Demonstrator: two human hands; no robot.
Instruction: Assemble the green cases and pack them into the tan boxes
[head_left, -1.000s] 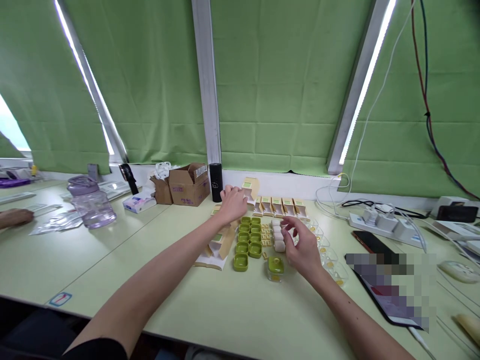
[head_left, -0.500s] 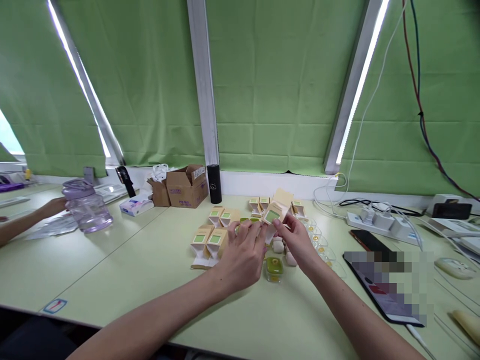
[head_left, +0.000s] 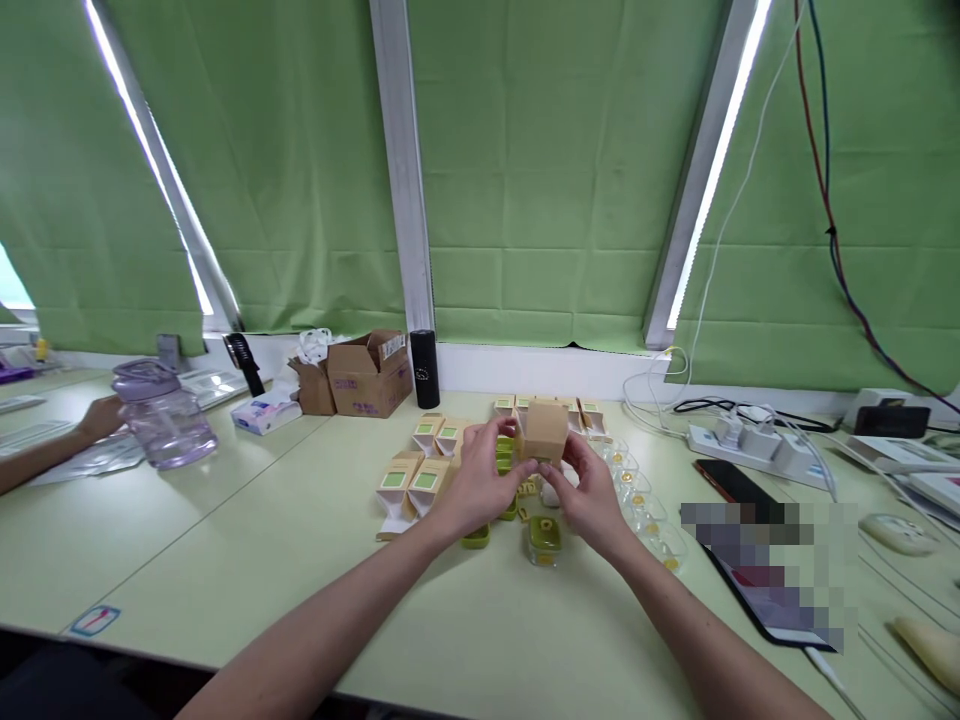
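Between my left hand (head_left: 487,468) and my right hand (head_left: 589,485) is a small brown cardboard box (head_left: 545,428), raised above the table. The fingers of both hands grip its sides, with the thumbs at its lower front. Below it stands a small clear container with a green lid (head_left: 544,540). Several green lids (head_left: 475,537) lie beside my left hand. To the left stand small boxes with green square labels (head_left: 425,478), and more small boxes (head_left: 592,418) are behind. Clear containers with yellow dots (head_left: 637,500) are grouped right of my right hand. A white rounded piece (head_left: 551,494) is partly hidden by my fingers.
A purple bottle (head_left: 165,415), a tissue pack (head_left: 265,412), a larger cardboard box (head_left: 370,375) and a black flask (head_left: 425,370) stand left. Another person's hand (head_left: 101,418) is at far left. A phone (head_left: 739,490), tablet (head_left: 772,590) and power strip (head_left: 757,455) lie right.
The box in my hands has gone from tilted, with its flap up and green label showing, to a plain brown face towards me. My hands have moved to either side of it.
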